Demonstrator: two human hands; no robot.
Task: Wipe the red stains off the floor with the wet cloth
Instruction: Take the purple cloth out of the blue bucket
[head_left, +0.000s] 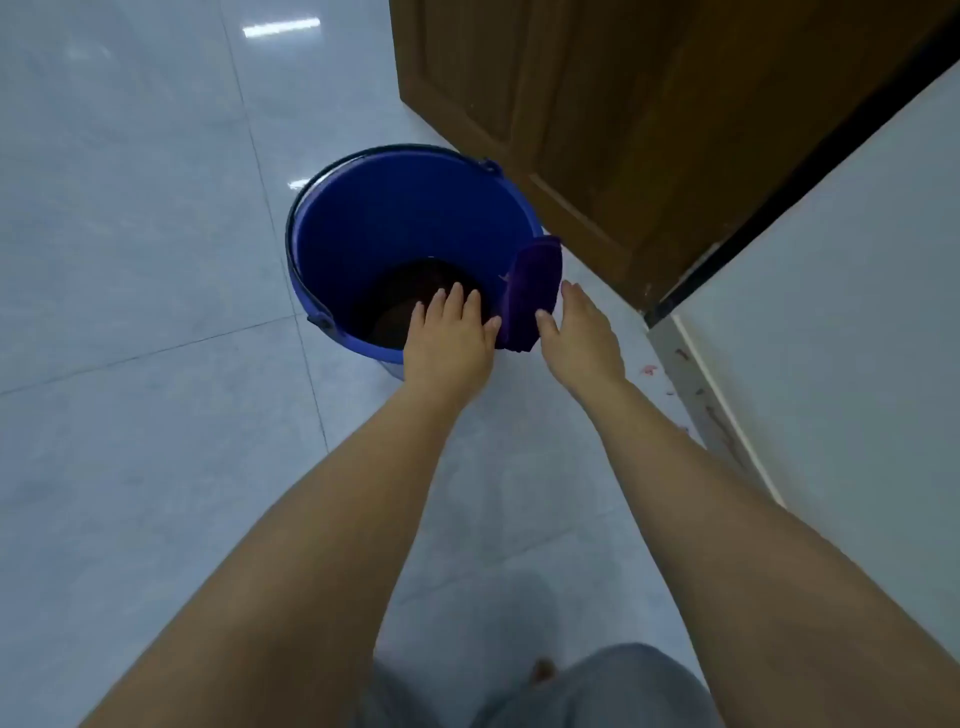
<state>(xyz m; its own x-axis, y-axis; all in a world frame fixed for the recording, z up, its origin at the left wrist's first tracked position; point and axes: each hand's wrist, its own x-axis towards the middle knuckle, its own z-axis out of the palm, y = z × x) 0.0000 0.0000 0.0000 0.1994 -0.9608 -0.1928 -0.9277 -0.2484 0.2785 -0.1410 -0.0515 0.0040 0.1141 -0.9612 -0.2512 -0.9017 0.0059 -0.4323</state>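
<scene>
While a blue bucket (415, 249) stands on the pale tiled floor (145, 260) at the centre of the frame, a purple cloth (530, 291) is seen draped over its right rim. The left hand (449, 338) is held over the bucket's near rim, fingers extended and slightly spread, gripping nothing. The right hand (582, 338) is placed just right of the cloth, fingers straight and loosely together, thumb at the cloth's edge. Red stains (649, 370) are visible at right, near the white wall's (831, 312) base. A brown door (623, 130) fills the upper right.

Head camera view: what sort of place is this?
Probably a room inside a home: glossy pale floor tiles, a brown wooden door, and a blue bucket with a purple cloth draped over its rim.
</scene>
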